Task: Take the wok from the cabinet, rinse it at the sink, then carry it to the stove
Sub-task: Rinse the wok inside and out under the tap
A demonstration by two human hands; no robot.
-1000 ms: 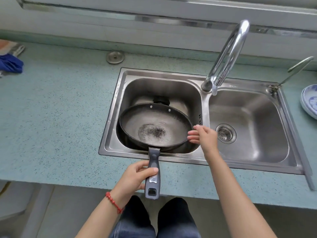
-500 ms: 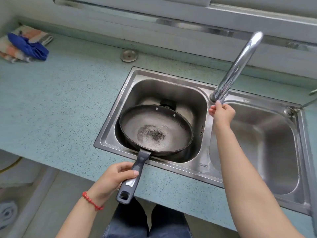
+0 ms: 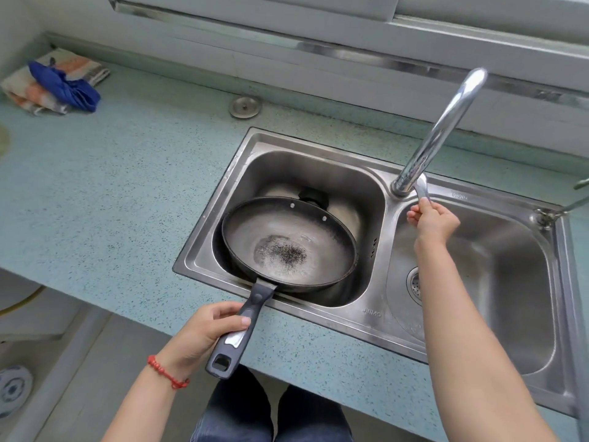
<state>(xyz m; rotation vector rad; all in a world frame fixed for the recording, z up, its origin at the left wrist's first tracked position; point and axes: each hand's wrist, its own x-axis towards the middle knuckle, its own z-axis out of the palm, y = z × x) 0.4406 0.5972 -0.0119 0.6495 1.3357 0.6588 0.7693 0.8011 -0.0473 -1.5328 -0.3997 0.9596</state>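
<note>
The wok (image 3: 288, 247) is held over the left basin (image 3: 350, 186) of the steel sink (image 3: 318, 317), its far rim tipped up slightly, its dark handle (image 3: 242, 327) reaching back out over the front edge of the speckled counter (image 3: 127, 199). That handle is gripped by the left hand (image 3: 204, 336), fingers wrapped under it and the thumb laid across the top; a red bead bracelet (image 3: 167, 376) is worn on that wrist. A patch of dark specks is seen in the wok's middle, and two rivets are counted on its far wall. One word is stamped on the sink's front lip, reading roughly "JINMO"; a second stamp behind the right basin (image 3: 510, 282) is too small to be read. Two basins are counted, with one strainer drain (image 3: 414, 283) showing in the right one. The right hand (image 3: 433, 221) is raised at the base of the single curved tap (image 3: 439, 135), fingers curled shut around its thin metal lever (image 3: 422, 188). One round metal cap (image 3: 245, 106) is set into the counter behind the sink. At the far left corner a blue cloth (image 3: 68, 87) is piled on a striped towel (image 3: 28, 90). Two jean-clad knees (image 3: 271, 413) are seen below the counter edge.
</note>
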